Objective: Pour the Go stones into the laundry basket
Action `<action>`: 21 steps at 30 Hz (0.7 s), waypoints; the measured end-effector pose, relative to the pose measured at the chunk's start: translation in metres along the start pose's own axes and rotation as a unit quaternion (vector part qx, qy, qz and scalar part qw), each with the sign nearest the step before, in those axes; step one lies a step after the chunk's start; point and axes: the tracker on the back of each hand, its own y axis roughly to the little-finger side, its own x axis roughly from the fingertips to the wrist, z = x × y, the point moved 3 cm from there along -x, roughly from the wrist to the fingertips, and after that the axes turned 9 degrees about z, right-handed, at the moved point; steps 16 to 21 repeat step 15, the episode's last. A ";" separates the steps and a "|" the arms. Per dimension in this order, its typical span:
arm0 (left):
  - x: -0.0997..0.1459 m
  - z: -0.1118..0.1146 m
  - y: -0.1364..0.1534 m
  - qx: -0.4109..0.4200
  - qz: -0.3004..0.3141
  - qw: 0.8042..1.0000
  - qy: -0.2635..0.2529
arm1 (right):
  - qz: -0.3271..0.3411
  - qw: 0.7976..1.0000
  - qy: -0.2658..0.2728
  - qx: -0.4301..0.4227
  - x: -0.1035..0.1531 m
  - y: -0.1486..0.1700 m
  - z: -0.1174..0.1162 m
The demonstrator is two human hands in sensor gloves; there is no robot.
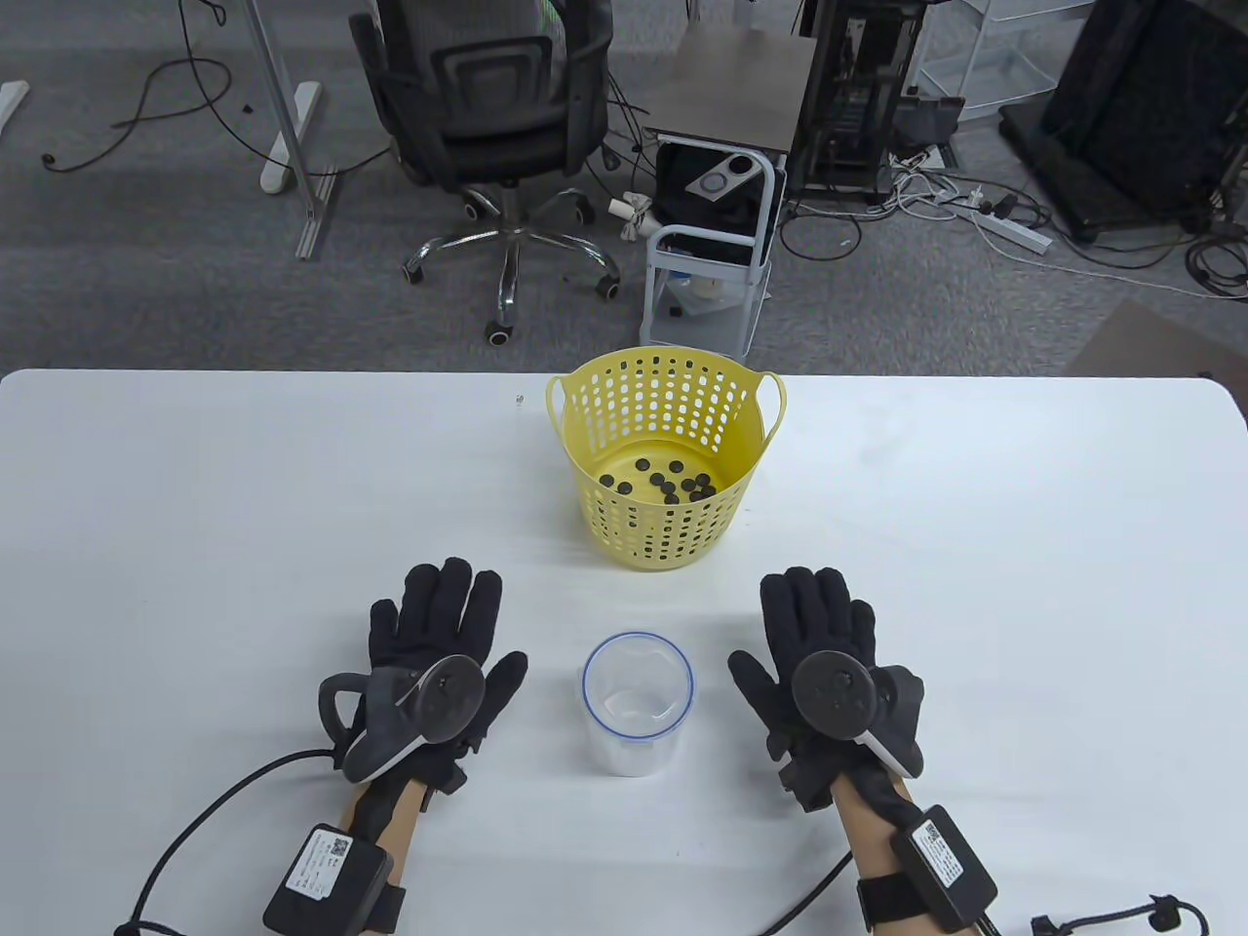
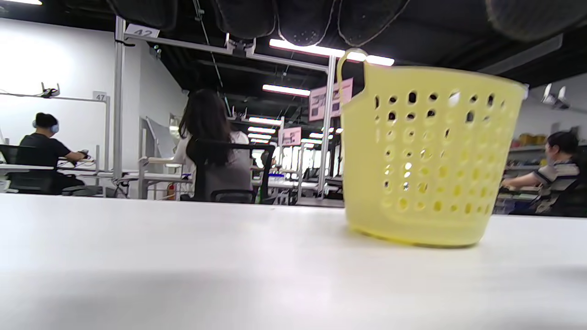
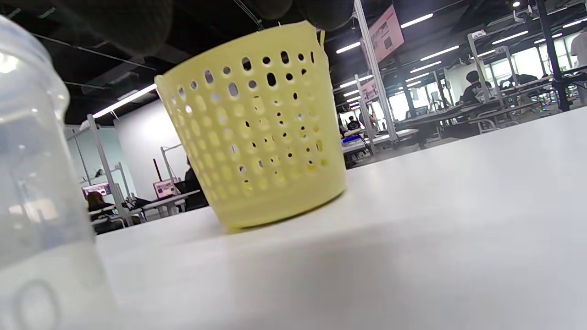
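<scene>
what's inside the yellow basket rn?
Black Go stones lie scattered on the floor of the basket. The near wall hides part of the floor, so any stones there can't be seen. The cup looks empty.

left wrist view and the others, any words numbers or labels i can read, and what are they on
"42": white tag atop the metal post, top edge cut off.
"47": small tag on the frame further left.
Pink hanging signs: print too blurred to read.
Pink sign in the right wrist view: blurred.
Stickers on the wrist boxes: square codes and print too small to read.
Yellow basket and clear cup: no text.
</scene>
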 end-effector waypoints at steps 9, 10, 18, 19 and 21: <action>-0.006 0.021 0.015 0.006 -0.030 0.998 0.049 | -0.026 0.998 -0.052 0.018 -0.004 0.011 -0.021; -0.006 0.022 0.016 0.007 -0.030 0.998 0.050 | -0.028 0.998 -0.056 0.019 -0.004 0.012 -0.023; -0.009 0.027 0.018 0.009 -0.032 0.998 0.057 | -0.033 0.997 -0.071 0.015 -0.006 0.015 -0.029; -0.009 0.027 0.018 0.009 -0.032 0.998 0.057 | -0.033 0.997 -0.071 0.015 -0.006 0.015 -0.029; -0.009 0.027 0.018 0.009 -0.032 0.998 0.057 | -0.033 0.997 -0.071 0.015 -0.006 0.015 -0.029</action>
